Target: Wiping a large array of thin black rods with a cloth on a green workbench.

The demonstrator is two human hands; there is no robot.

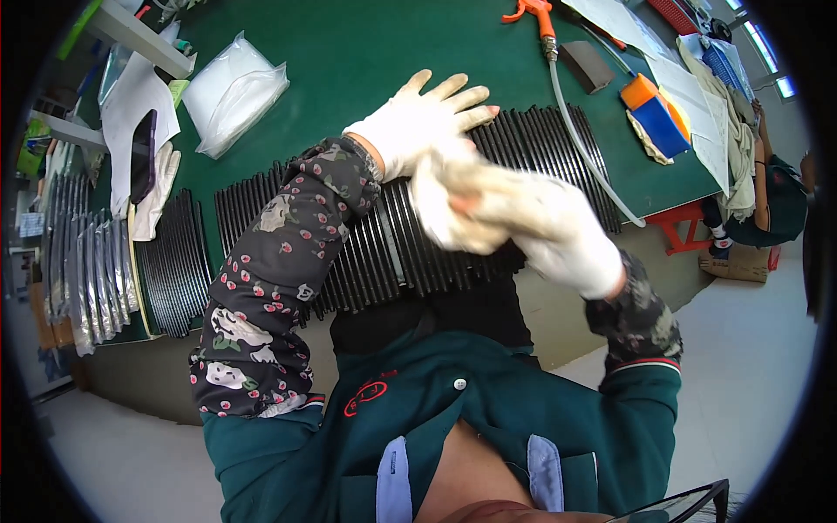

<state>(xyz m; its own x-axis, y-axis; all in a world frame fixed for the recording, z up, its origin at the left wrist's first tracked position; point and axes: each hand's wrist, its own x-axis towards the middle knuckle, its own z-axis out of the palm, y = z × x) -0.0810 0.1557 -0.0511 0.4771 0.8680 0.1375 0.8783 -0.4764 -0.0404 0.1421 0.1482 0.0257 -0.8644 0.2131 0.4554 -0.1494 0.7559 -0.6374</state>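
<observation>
Many thin black rods (366, 261) lie side by side in a wide row along the near edge of the green table. My left hand (410, 131), in a white glove with some fingertips bare, rests with fingers spread at the far ends of the rods. Over the middle of the row, my right hand (549, 218), also gloved, is closed on a bunched off-white cloth (445, 196). Motion blurs this hand and the cloth, so whether the cloth touches the rods is unclear.
An air gun (532, 13) trails a hose (580, 144) over the row's right end. Nearby are a dark block (586, 67) and a blue-orange box (656, 118). Plastic bags (234, 94), a spare glove (157, 192) and bagged rods (91, 279) lie left. A person (767, 196) sits far right.
</observation>
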